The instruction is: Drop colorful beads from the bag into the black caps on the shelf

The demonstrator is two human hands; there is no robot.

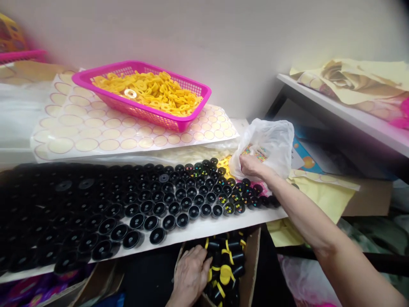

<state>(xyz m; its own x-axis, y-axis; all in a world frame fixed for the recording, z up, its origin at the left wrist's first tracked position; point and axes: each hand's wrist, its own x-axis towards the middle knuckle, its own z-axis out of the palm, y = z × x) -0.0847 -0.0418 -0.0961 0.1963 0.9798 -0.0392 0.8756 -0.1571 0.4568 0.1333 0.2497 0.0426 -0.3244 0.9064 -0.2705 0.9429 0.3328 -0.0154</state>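
My right hand is closed on the edge of a white plastic bag of small coloured beads, at the right end of a white shelf. Rows of several small black cups cover the shelf; those nearest the bag hold coloured beads. My left hand reaches down into a cardboard box under the shelf, fingers curled over black cylinders with yellow caps. Whether it grips one is hidden.
A pink basket of yellow rings sits on sheets of round stickers behind the cups. Yellow paper lies to the right. A higher white shelf at the right carries crumpled printed paper. A wall stands behind.
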